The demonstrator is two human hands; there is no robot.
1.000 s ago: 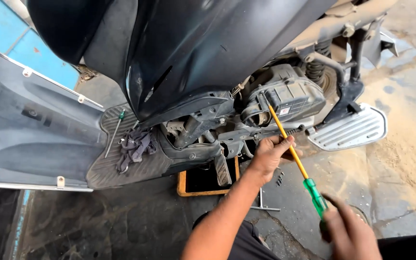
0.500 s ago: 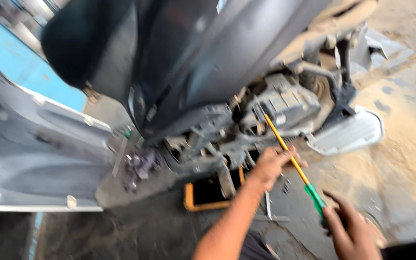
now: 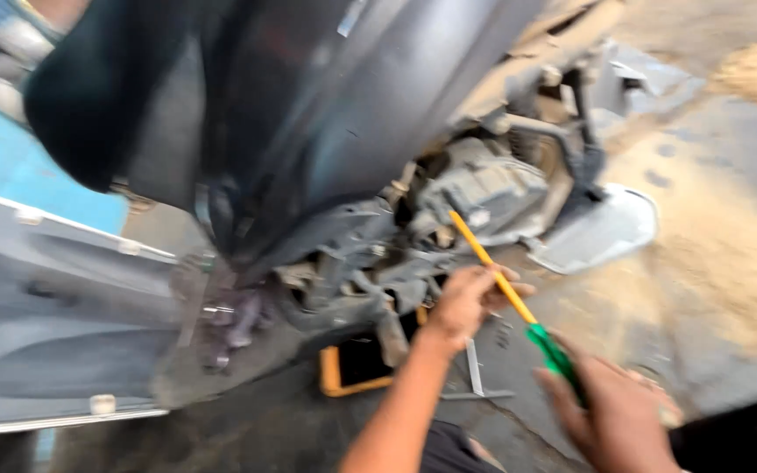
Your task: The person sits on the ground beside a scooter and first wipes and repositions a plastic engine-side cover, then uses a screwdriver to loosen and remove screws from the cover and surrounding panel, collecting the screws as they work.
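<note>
Screwdriver point(image 3: 508, 287) slants up-left toward the engine point(image 3: 484, 188), gripped by both hands: left hand point(image 3: 466, 302), right hand point(image 3: 611, 412).

- The screwdriver point(image 3: 519, 302) has a yellow-orange shaft and a bright green handle.
- The scooter body panel point(image 3: 326, 114) above it is dark, near black, with a dull sheen.
- The engine block point(image 3: 484, 188) is grey metal, smudged with brown dirt.
- The footboard point(image 3: 602, 232) at the right is pale silver-grey.
- The tray point(image 3: 352, 372) under the scooter has an orange rim and a black inside.
- The loose side panel point(image 3: 54, 324) at the left is blue-grey.
- The wall patch point(image 3: 10, 166) behind is light blue.
- The ground point(image 3: 729, 219) is grey with sandy tan patches.
</note>
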